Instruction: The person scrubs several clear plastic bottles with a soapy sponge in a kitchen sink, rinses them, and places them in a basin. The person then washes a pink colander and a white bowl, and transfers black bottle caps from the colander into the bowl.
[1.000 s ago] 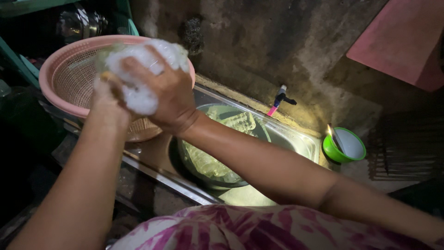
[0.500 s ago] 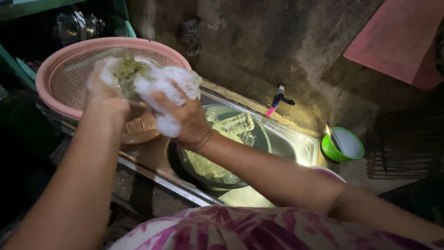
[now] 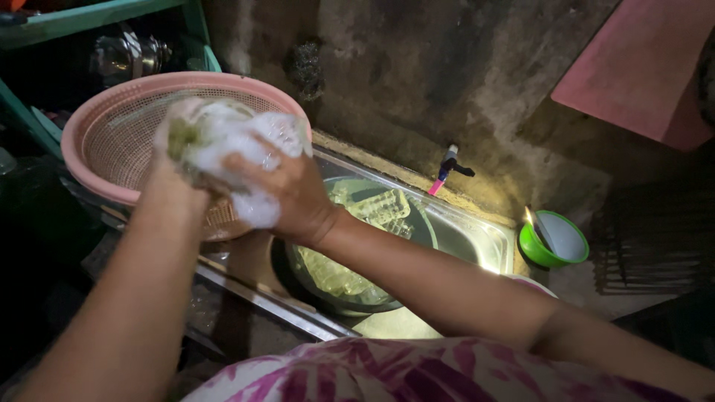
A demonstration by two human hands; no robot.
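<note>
Both hands are pressed together around one foamy thing. I see my right hand [image 3: 287, 195] closed over a soapy sponge [image 3: 223, 145], white with lather and a greenish part on its left side, and my left hand [image 3: 173, 175] grips the same bundle from the other side. The foam covers most of the left fingers, so I cannot tell exactly how they are bent, or if some small object sits inside the lather.

Compared with half a second ago, the bundle sits a little more to the right and lower against the pink basket [image 3: 97, 126], and the right hand now lies over the front of the foam, with its knuckles facing the camera. One second ago the same hand was on top, higher, and the foam looked like a rounder lump.

Behind the grip stands the pink basket, a round plastic strainer; the hands hide its right part. Below and to the right of the grip lies the steel sink [image 3: 477, 234], and in it a dark basin [image 3: 302, 283] with pale green water and something ribbed and clear, which I cannot name. Beyond it, on the wall, is a small tap [image 3: 448, 165] with a pink piece. Far right of the grip stands a green bowl [image 3: 538, 251] with a utensil in it, partly in shadow. The dark shelf above left is hard to read.
</note>
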